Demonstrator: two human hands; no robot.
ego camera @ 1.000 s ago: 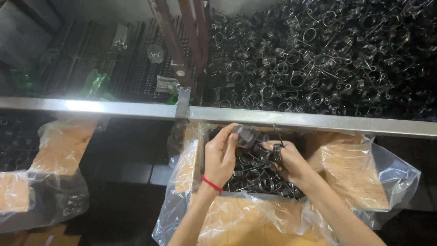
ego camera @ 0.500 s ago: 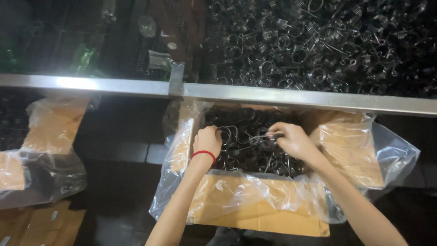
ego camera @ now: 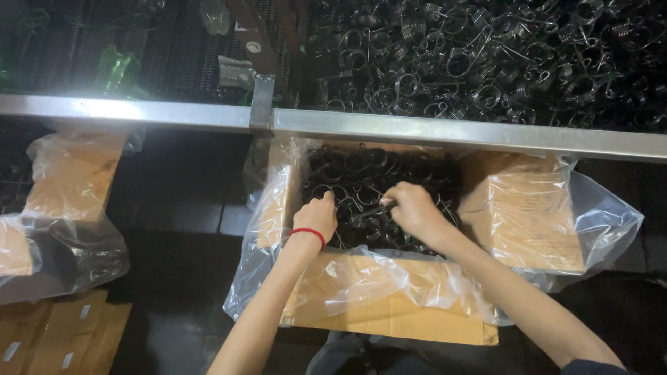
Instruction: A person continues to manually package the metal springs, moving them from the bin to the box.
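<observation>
Both my hands are down inside a cardboard box (ego camera: 399, 326) lined with a clear plastic bag (ego camera: 597, 229), which holds several dark metal coil springs (ego camera: 368, 173). My left hand (ego camera: 316, 219), with a red band at the wrist, has its fingers curled down among the springs. My right hand (ego camera: 410, 208) is closed around a dark spring (ego camera: 372, 210) near the middle of the box. What the left fingers hold is hidden.
A metal rail (ego camera: 417, 132) runs across above the box. Behind it lies a big heap of loose dark springs (ego camera: 500, 55). Another bag-lined box (ego camera: 62, 187) stands at the left, flat cardboard pieces (ego camera: 55, 333) at lower left, green objects (ego camera: 118, 66) at upper left.
Both hands have come down from the box's far edge into the springs. The view has shifted downward and the left hand has sunk deeper into the pile.
</observation>
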